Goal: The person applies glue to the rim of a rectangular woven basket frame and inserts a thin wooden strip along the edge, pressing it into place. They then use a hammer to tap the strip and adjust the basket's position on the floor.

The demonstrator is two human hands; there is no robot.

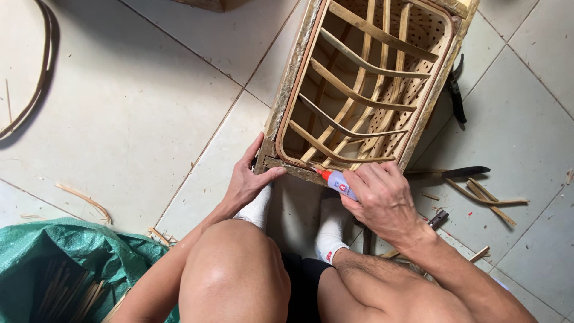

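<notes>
A rectangular bamboo basket (299, 63) with curved slats across its open frame lies on the tiled floor in front of me. My left hand (250, 179) grips its near left corner, thumb on the rim. My right hand (382, 200) holds a small glue bottle (338, 183), pale with a red nozzle. The nozzle tip touches the basket's near edge. My knees and white-socked feet sit just below the basket.
A knife (463, 172) and bamboo strips (487, 200) lie on the tiles to the right. Dark pliers (457, 90) rest beside the basket's right side. A green sack (66, 263) of bamboo sticks sits lower left. A bent bamboo hoop (36, 78) lies upper left.
</notes>
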